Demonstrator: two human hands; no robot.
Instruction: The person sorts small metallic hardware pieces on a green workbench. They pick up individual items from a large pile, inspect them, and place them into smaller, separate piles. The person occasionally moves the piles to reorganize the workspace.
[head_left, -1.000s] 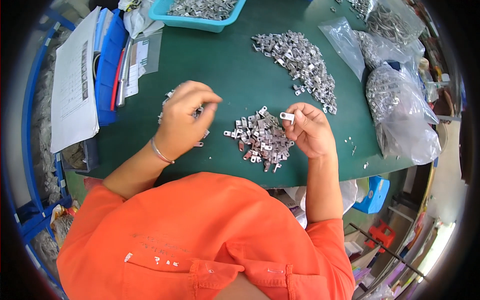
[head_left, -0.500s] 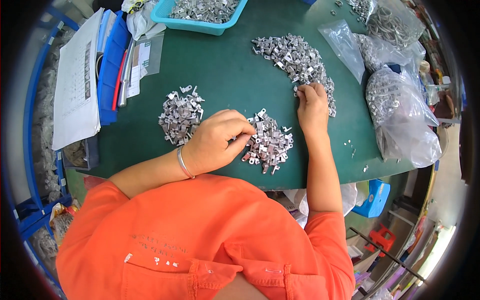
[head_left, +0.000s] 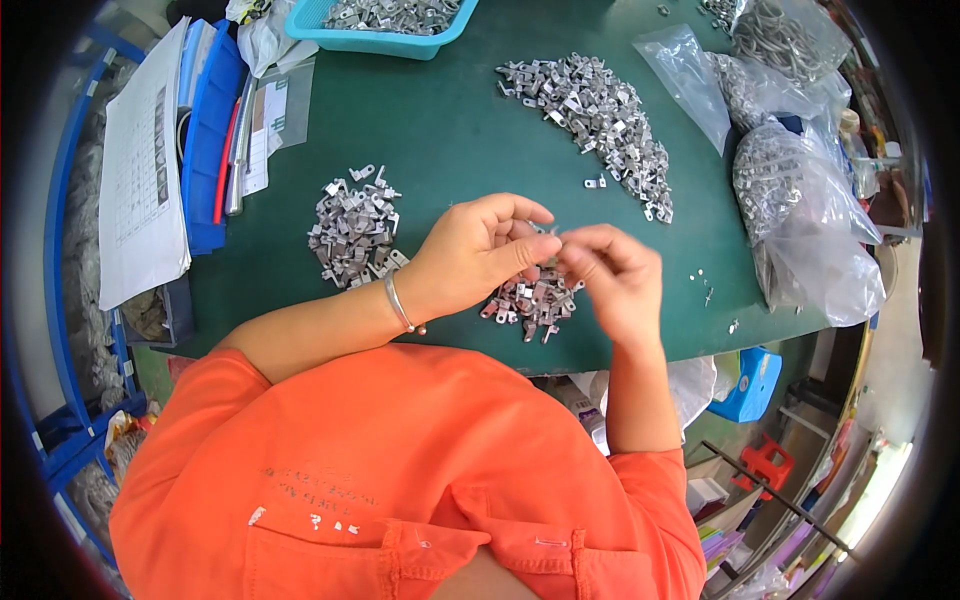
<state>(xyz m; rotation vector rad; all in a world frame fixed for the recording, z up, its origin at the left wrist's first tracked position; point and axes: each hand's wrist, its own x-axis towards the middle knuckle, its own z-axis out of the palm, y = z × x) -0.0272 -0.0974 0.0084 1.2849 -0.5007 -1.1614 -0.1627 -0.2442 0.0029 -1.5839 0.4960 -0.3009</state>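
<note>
My left hand [head_left: 478, 250], with a silver bangle [head_left: 398, 302] at its wrist, has its fingers curled and its thumb stretched toward my right hand. My right hand [head_left: 618, 278] is closed in a pinch, its fingertips meeting the left thumb tip. A sliver of a small metal piece [head_left: 556, 231] shows between the two hands; its shape is too small to tell. Whatever the left fingers hold is hidden. Below the hands lies a heap of small metal brackets [head_left: 535, 305], partly covered. Another bracket heap [head_left: 352, 228] lies beside my left forearm.
A long bracket pile [head_left: 605, 118] curves across the far right of the green table [head_left: 440, 130], with loose brackets [head_left: 595, 183] beside it. A turquoise basket [head_left: 385, 42] of metal parts stands at the back. Plastic bags of parts [head_left: 785, 190] line the right; papers [head_left: 140, 170] and a blue bin [head_left: 215, 140] the left.
My right hand has left the far pile and come toward me to meet my left hand. The left hand has risen slightly, uncurling its thumb and index finger.
</note>
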